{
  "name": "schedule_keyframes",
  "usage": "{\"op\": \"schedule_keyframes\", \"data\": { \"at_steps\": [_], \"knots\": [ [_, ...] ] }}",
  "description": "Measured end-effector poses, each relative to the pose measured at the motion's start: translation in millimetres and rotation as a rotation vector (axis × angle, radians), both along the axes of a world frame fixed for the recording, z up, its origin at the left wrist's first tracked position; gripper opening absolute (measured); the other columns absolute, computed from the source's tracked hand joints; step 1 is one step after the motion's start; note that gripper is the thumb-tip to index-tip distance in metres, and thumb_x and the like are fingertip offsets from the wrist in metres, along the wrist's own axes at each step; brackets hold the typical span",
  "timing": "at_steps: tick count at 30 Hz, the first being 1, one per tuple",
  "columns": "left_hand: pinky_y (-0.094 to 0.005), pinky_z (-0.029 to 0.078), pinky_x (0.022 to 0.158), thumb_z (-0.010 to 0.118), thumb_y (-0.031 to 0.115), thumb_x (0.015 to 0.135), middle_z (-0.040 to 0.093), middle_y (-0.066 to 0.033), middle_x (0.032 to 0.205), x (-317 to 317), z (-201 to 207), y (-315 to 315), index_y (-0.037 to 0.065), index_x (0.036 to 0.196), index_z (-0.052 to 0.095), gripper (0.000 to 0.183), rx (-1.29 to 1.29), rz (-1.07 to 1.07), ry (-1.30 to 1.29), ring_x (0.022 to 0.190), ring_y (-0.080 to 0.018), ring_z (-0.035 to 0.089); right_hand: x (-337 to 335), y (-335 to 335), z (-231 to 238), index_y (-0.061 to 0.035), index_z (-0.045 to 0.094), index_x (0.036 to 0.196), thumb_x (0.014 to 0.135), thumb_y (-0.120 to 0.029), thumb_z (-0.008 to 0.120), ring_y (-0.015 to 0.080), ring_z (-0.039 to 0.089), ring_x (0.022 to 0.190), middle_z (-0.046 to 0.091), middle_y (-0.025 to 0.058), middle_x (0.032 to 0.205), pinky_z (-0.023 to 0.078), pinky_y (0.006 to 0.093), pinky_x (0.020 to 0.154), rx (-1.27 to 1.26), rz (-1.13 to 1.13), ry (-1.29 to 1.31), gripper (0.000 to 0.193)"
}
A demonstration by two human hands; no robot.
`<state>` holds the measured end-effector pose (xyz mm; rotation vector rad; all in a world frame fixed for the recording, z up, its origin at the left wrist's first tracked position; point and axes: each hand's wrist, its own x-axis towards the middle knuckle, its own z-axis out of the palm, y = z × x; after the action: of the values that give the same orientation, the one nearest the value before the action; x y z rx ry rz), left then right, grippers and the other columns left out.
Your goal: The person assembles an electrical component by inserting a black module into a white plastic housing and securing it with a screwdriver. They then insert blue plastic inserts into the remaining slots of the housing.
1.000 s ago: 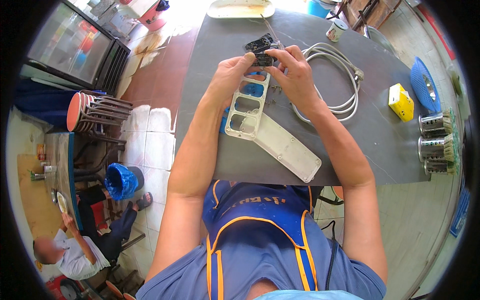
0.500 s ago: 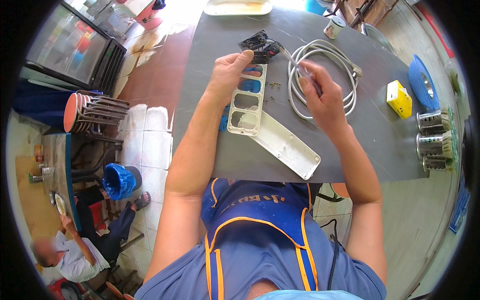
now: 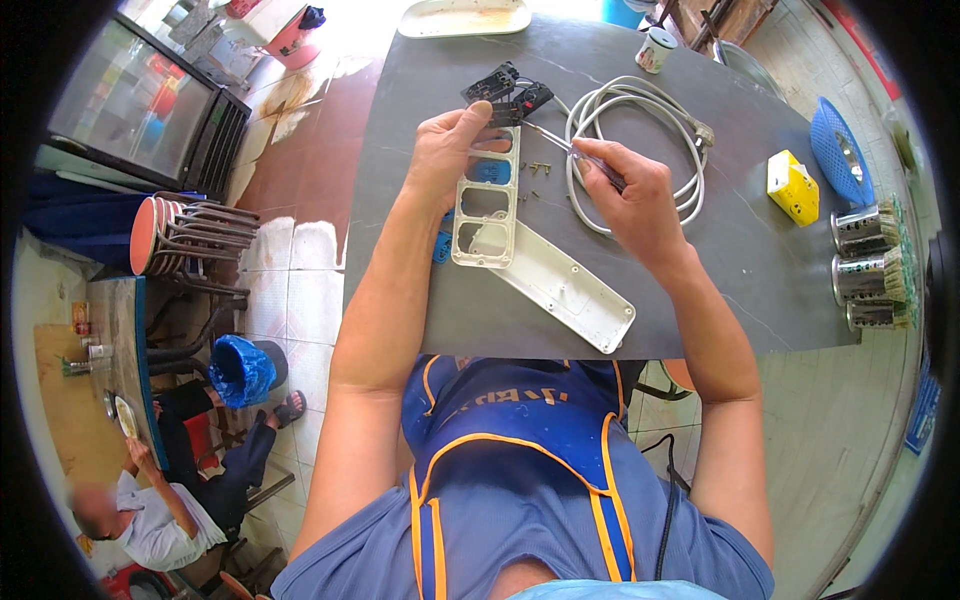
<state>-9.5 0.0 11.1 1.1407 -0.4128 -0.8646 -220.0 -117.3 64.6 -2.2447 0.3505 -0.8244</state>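
My left hand (image 3: 445, 150) is closed, its thumb on a black socket insert (image 3: 505, 115) at the far end of a white power strip frame (image 3: 487, 202) with square openings. More black inserts (image 3: 490, 84) joined by wires lie just beyond it. In my right hand (image 3: 630, 190) is a screwdriver (image 3: 547, 135), gripped by its handle, its shaft pointing left and its tip at or close to the black insert. Several small brass-coloured screws (image 3: 536, 168) are scattered between the hands. The strip's white back cover (image 3: 565, 290) lies slanted near the table edge.
A coiled grey cable (image 3: 690, 195) with a plug lies at the right. Beyond are a white cup (image 3: 656, 50), a yellow box (image 3: 793, 188), a blue basket (image 3: 840, 150) and metal utensil holders (image 3: 862, 278). A white tray (image 3: 465, 18) sits at the far edge. Someone sits at the left.
My right hand has moved slightly left and down, bringing the screwdriver's tip lower, beside the black insert. My left hand keeps its hold. The whole view has shifted a little.
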Motion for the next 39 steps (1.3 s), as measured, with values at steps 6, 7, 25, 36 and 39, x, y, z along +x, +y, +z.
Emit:
{"op": "schedule_keyframes", "data": {
  "at_steps": [6,7,25,36,39],
  "knots": [
    [-0.0305,0.062,0.064,0.071,0.031,0.096,0.072,-0.0104,0.094,-1.1,-2.8,-2.1,0.000,0.105,0.070,0.032,-0.013,-0.004,-0.031,0.082,-0.0154,0.072,2.2,1.0,-6.4,0.0019,0.071,0.113,0.094,-0.007,0.064,0.0047,0.049,0.063,0.062,0.0027,0.072,0.041,0.0235,0.057,0.013,-0.008,-0.007,0.022],
    [-0.0300,0.061,0.063,0.071,0.030,0.096,0.072,-0.0100,0.094,-1.4,-3.0,-2.4,0.000,0.104,0.070,0.032,-0.014,-0.001,-0.044,0.082,-0.0150,0.072,2.5,1.8,-5.7,0.0018,0.071,0.111,0.092,-0.008,0.064,0.0108,0.056,0.064,0.065,0.0080,0.074,0.045,0.0267,0.058,0.022,-0.021,0.005,0.022],
    [-0.0282,0.059,0.064,0.070,0.029,0.097,0.072,-0.0072,0.095,-7.1,-4.3,-5.3,0.000,0.105,0.071,0.029,-0.025,0.047,-0.139,0.083,-0.0138,0.070,8.3,17.2,0.8,0.0013,0.072,0.106,0.092,-0.013,0.065,0.0239,0.071,0.064,0.070,0.0185,0.075,0.053,0.0349,0.060,0.059,-0.103,0.085,0.022],
    [-0.0297,0.060,0.063,0.068,0.027,0.098,0.072,-0.0080,0.094,-7.8,-3.9,-5.6,0.000,0.104,0.071,0.028,-0.034,0.052,-0.157,0.083,-0.0150,0.071,9.2,17.1,-8.3,0.0006,0.072,0.106,0.092,-0.013,0.064,0.0234,0.069,0.061,0.070,0.0186,0.075,0.051,0.0354,0.058,0.045,-0.104,0.016,0.021],
    [-0.0294,0.059,0.064,0.069,0.027,0.098,0.072,-0.0075,0.094,-9.7,-1.2,-5.1,0.000,0.102,0.072,0.027,-0.031,0.057,-0.144,0.083,-0.0152,0.071,7.9,18.2,-5.8,0.0005,0.072,0.107,0.092,-0.013,0.064,0.0232,0.069,0.061,0.069,0.0181,0.073,0.051,0.0354,0.057,0.079,-0.113,0.062,0.021]
  ]
}}
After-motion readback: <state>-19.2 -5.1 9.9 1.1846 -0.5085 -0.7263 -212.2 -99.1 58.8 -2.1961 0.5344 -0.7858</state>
